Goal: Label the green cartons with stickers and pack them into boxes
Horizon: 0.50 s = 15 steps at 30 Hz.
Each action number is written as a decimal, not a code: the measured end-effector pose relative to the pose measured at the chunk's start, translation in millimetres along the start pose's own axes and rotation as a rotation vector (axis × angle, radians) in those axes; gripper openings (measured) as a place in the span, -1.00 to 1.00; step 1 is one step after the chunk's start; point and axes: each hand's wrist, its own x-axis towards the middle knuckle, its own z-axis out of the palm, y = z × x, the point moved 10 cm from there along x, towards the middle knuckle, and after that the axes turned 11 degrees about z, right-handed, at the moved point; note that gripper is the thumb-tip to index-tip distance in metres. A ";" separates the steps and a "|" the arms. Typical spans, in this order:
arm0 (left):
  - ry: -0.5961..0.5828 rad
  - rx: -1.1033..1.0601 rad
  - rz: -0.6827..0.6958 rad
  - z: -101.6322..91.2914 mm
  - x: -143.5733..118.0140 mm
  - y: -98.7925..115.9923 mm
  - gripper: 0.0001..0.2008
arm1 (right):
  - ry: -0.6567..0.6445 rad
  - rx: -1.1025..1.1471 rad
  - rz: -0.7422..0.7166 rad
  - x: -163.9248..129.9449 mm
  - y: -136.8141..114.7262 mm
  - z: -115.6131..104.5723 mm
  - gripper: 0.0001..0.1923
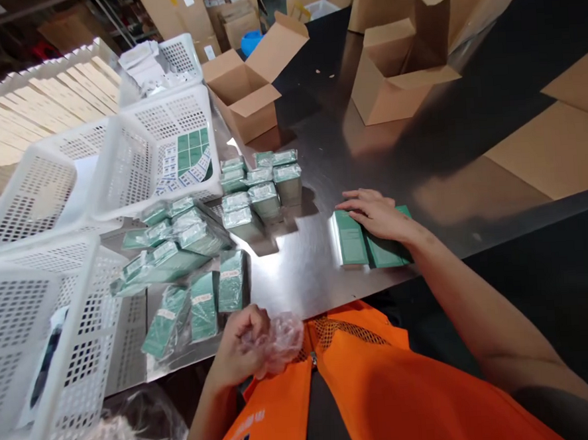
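At the front edge of a metal table (302, 272), a person in an orange vest (383, 380) lays the right hand (373, 216) palm down across green boxes (351, 243). Its fingers are stretched out, resting on top rather than curled around a box. The boxes lie side by side near the edge; hand and wrist cover part of them, so their number cannot be told. The left hand (244, 346), folded into a fist, clutches crumpled clear plastic (285, 340) just in front of the vest. Beyond that fist, green packs (202, 300) in clear wrap crowd the table's left part, some lying near the front edge, others grouped farther back. White baskets (163, 115) with pierced walls stand to the left, one holding green pieces (193, 152) and blue-and-white slips (188, 178). One open carton (255, 119) sits behind the packs, another (383, 98) farther right, and cardboard (558, 144) lies at the far right.
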 end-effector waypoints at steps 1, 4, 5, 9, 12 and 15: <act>0.057 0.069 -0.020 -10.8 -6.0 1.1 -0.72 | -0.069 0.003 -0.004 -3.5 0.0 5.8 -0.58; 0.078 0.437 0.053 -26.1 -16.5 24.6 -0.78 | -0.209 0.012 0.045 -13.5 6.5 14.8 -0.53; 0.091 0.567 0.098 -30.0 -18.6 34.9 -0.79 | -0.223 0.014 0.039 -16.5 7.9 15.1 -0.51; 0.276 1.057 0.079 -59.9 -29.7 51.4 -0.91 | -0.136 0.010 -0.021 -21.7 9.5 8.3 -0.41; 0.232 1.245 -0.094 -69.3 -33.2 28.5 -0.67 | 0.112 -0.015 -0.040 -27.3 -12.7 -14.7 -0.33; 0.073 1.253 -0.117 -47.0 -28.3 4.7 -0.63 | 0.188 0.096 -0.131 -45.3 -70.2 -24.0 -0.43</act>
